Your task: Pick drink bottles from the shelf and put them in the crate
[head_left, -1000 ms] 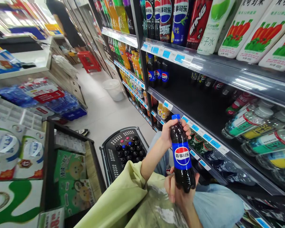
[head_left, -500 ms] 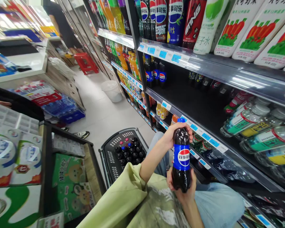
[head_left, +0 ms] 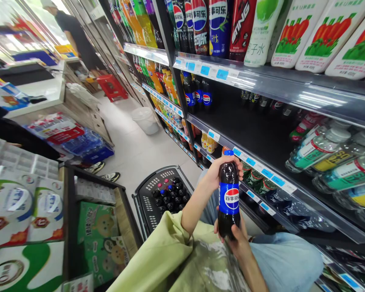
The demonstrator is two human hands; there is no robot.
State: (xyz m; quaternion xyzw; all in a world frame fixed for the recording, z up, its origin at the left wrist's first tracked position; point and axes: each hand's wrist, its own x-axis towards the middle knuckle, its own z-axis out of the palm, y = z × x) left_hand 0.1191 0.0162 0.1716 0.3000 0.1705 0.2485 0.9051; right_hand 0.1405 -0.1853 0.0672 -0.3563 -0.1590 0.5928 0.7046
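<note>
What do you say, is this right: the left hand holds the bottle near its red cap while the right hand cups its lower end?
Not quite: the cap is blue, not red, as the head view shows. The left hand does hold the bottle near it, while the right hand cups its lower end.

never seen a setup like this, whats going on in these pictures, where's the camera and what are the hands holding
There is no machine here: these are a person's own bare hands, seen from a camera worn on their head, looking forward and down. The left hand grips a dark, blue-capped bottle near its neck, while the right hand holds it around the base. On the floor sits a black basket holding many dark-capped bottles. To the right is a shelf; three blue-labelled bottles stand towards its left end, and clear bottles lie at its right.
</note>
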